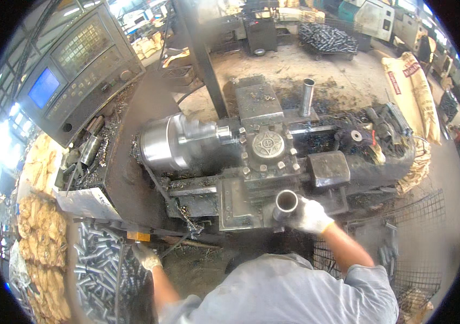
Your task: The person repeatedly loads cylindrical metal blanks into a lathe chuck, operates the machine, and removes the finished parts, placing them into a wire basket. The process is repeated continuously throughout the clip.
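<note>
My right hand (pixel 315 216), in a white glove, is closed against the right side of an upright, open-topped metal tube (pixel 285 202) at the front of the lathe carriage. Lower left, my gloved left hand (pixel 148 257) is beside a wire basket full of short metal rods (pixel 96 264); its fingers are dark and blurred, and whatever they touch is hidden. Beyond my right hand is the square tool post (pixel 268 144), ringed with bolts. To its left, a shiny round chuck (pixel 162 143) faces it, its jaw area smeared as if turning.
A control panel with a blue screen (pixel 43 88) rises at the left, above a ledge with tools and chips. Another upright tube (pixel 307 97) stands behind the tool post. Chips and rags (pixel 373 146) cover the lathe's right end. A heaped cart of metal parts (pixel 328 39) stands farther back.
</note>
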